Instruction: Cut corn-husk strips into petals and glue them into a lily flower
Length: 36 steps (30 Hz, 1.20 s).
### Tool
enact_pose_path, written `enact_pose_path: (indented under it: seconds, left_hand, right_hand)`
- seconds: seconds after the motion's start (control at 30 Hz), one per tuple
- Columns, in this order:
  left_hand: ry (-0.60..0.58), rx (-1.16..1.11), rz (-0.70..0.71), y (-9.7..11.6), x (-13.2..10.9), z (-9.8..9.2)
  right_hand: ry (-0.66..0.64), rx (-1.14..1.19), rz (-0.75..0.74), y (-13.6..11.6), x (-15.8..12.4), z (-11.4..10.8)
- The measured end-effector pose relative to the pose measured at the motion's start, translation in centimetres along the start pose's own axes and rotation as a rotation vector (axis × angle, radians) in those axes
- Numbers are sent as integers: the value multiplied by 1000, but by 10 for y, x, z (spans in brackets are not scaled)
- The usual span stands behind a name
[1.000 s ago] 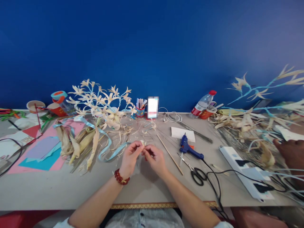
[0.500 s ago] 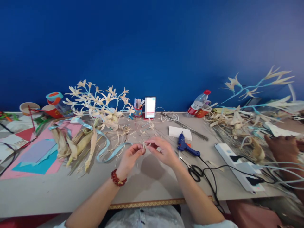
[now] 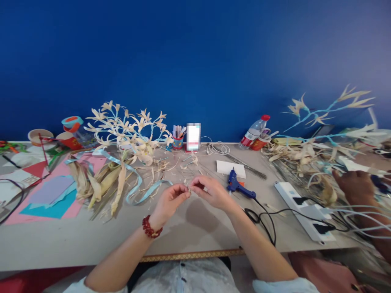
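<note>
My left hand [image 3: 174,199] and my right hand [image 3: 212,193] meet over the middle of the table, fingertips almost touching. Between them both pinch a small pale piece of corn husk [image 3: 190,189], mostly covered by the fingers. To the left lie dried corn husks [image 3: 117,188] and a loose light-blue ribbon [image 3: 137,191]. Behind them stands a branch of husk flowers [image 3: 142,142] with blue-wrapped stems. A blue glue gun [image 3: 236,185] rests to the right of my right hand. Beside that forearm, the black scissor handles [image 3: 252,215] are partly hidden.
A white power strip [image 3: 301,211] with cables lies at right, near a co-worker's hand [image 3: 356,187] and more husks. A lit phone [image 3: 193,136], a pen cup [image 3: 178,140] and a tilted bottle [image 3: 255,132] line the wall. Coloured paper [image 3: 50,203] covers the left side.
My hands have shifted slightly right, still pinching the small piece. The right forearm now covers more of the scissors. The co-worker's hand has moved a little, and a dark blue object shows beside it.
</note>
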<state>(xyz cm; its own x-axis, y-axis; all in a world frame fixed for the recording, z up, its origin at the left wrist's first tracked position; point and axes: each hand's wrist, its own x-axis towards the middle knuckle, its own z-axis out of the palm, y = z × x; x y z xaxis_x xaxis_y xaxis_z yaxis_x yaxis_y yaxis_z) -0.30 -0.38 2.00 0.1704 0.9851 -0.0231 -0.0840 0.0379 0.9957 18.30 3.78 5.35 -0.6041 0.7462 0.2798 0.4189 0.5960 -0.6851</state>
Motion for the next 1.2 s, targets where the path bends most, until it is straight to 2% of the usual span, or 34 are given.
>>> enact_pose_path:
  seconds: [0.27,0.37,0.43,0.53,0.6,0.67,0.8,1.0,1.2]
  left_hand:
    - [108,346,202,3,-8,5]
    - [111,395,231,2,-11,6]
    - [109,394,232,-1,-10,5]
    - [118,342,207,-5,-7,3]
    - [125,272,174,-7,-4,0]
    - [131,196,134,-8,-2,-3]
    - [149,97,71,-7,0,-3]
    - [165,61,55,-5,1,1]
    - [193,75,51,-1,0,0]
  right_hand:
    - [40,-43,48,-12,-6,7]
    - [38,-16,82,-16,-11,8]
    - [59,20,92,-11,-19,1]
    - [176,-101,198,19,-44,-26]
    - [243,-397,354,50,-67,-49]
    - [169,-642,483,83,-88,-67]
    - [-27,-786,593,126,-109,-79]
    - [-136,-760,476,145,-95,-81]
    - [-111,-725,475,151,-90,-107]
